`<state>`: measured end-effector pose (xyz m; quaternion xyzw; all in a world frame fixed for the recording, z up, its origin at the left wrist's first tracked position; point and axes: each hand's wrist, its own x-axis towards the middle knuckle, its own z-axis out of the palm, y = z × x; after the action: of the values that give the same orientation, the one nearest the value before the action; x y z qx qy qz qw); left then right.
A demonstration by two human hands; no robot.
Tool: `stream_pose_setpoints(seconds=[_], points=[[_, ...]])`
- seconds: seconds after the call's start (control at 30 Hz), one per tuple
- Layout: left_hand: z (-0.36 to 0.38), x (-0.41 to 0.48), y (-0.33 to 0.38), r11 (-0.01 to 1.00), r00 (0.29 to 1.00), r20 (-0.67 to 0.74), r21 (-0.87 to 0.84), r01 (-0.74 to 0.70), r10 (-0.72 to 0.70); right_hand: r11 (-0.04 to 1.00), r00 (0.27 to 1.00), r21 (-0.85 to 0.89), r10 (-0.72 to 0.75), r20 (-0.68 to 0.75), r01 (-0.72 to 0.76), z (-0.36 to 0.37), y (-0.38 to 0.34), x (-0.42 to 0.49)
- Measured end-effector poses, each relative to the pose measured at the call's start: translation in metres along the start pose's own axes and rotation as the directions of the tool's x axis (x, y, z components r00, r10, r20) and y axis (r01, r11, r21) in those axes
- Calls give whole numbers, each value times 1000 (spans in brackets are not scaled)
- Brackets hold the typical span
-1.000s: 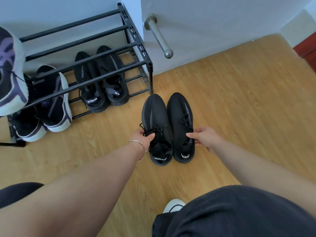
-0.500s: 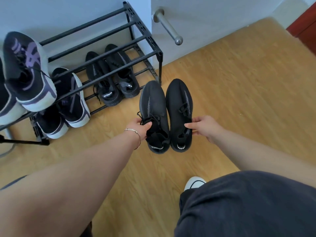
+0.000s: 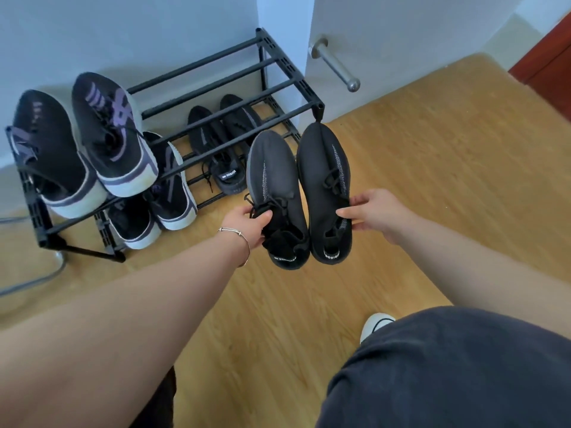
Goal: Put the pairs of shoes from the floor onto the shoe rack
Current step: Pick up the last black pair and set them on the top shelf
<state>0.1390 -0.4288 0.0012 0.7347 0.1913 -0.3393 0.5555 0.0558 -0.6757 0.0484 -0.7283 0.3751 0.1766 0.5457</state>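
Note:
I hold a pair of black knit sneakers in the air, toes pointing away, just in front of the rack's right end. My left hand (image 3: 247, 223) grips the left black sneaker (image 3: 272, 177) at its laces and collar. My right hand (image 3: 375, 213) grips the right black sneaker (image 3: 323, 180) at its collar. The black metal shoe rack (image 3: 216, 84) stands against the white wall. Its top tier carries a black-and-purple sneaker pair (image 3: 111, 140) with white soles on the left half; the right half of that tier is bare bars.
On the lower tier sit another black-and-purple pair (image 3: 168, 186) at left and a black knit pair (image 3: 222, 149) at right. A metal door handle (image 3: 338, 67) juts out above the rack's right end. My white shoe (image 3: 375, 325) rests on the wooden floor. A grey cable (image 3: 37, 279) lies at left.
Both hands have lifted the black pair off the floor and carried it up and left toward the rack's right end. The view has swung left, showing more of the rack.

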Motion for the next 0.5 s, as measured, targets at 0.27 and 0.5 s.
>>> stream_pose_setpoints(seconds=[0.27,0.5], points=[[-41,-3,46,988,991,-45,-89,-126,123,987,988,-53,-149,32,150,6,-75,2],[-61,1,95,975,982,-112,-140,-170,155,966,969,-87,-238,72,244,10,-139,24]])
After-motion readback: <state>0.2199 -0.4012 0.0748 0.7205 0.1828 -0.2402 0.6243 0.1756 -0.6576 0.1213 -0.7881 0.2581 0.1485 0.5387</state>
